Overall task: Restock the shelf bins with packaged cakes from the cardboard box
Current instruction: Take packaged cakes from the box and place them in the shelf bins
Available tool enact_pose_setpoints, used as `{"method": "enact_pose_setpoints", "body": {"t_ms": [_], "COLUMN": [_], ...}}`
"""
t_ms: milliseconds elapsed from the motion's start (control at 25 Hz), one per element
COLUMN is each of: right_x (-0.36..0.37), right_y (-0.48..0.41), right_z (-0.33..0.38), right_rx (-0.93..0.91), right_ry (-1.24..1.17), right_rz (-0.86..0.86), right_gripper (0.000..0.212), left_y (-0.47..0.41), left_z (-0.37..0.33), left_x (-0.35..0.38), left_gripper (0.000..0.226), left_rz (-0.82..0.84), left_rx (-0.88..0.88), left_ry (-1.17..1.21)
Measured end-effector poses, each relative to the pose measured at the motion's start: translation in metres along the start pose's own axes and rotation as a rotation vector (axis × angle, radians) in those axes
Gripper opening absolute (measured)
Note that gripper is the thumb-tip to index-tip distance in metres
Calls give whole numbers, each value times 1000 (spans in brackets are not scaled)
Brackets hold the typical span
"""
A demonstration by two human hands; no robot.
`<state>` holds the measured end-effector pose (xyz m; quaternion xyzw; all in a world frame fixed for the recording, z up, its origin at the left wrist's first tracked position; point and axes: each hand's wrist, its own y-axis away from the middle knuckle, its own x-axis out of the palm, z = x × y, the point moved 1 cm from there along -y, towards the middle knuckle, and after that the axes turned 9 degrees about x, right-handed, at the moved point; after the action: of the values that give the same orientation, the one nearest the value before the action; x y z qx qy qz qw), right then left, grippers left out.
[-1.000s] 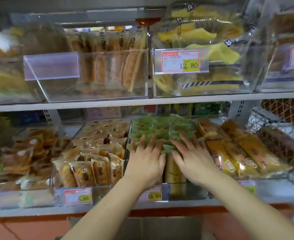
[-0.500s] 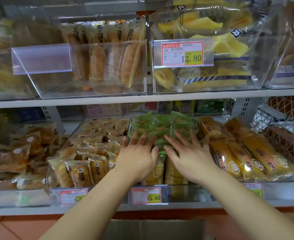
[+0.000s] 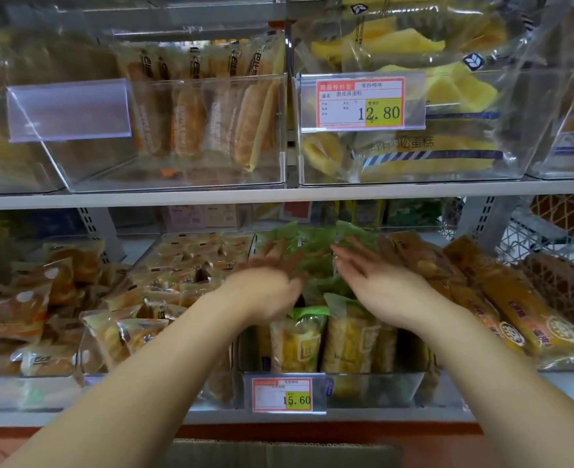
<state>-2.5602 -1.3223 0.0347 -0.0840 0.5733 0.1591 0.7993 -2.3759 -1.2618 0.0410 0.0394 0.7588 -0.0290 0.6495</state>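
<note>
Green-topped packaged cakes [image 3: 316,329] stand upright in a clear bin [image 3: 373,390] on the lower shelf, behind a 15.60 price tag [image 3: 283,395]. My left hand [image 3: 265,282] is blurred, fingers spread, over the left side of the packs. My right hand [image 3: 376,278] hovers over their right side, fingers spread, palm turned inward. Neither hand holds a pack. The top edge of the cardboard box [image 3: 278,450] shows at the bottom, below the shelf.
Small brown cake packs [image 3: 164,285] fill the bin to the left; long yellow packs [image 3: 501,305] lie to the right by a wire basket [image 3: 555,265]. Above the upper shelf edge [image 3: 278,195], clear bins hold bread sticks [image 3: 204,113] and yellow cakes [image 3: 414,130].
Both hands have lifted off the green packs and moved back and apart, turning palms inward. The view has tilted slightly upward, and the box edge has come into view.
</note>
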Motion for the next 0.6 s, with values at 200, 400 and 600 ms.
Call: {"method": "enact_pose_setpoints", "body": {"t_ms": [200,400,600], "right_x": [12,9,-15], "right_y": [-32,-37,11], "right_z": [1,6,-3], "right_rx": [51,11,-68], "right_ry": [158,30,-50], "right_rz": [158,197,29], "right_gripper": [56,54,52], "left_y": [-36,-41,29], "left_z": [24,34,29], "left_x": [4,7,-15], "left_gripper": [56,55,55], "left_rz": [139,135,-208], "left_rx": [-51,-45,25], "left_ry": [-16,104,204]}}
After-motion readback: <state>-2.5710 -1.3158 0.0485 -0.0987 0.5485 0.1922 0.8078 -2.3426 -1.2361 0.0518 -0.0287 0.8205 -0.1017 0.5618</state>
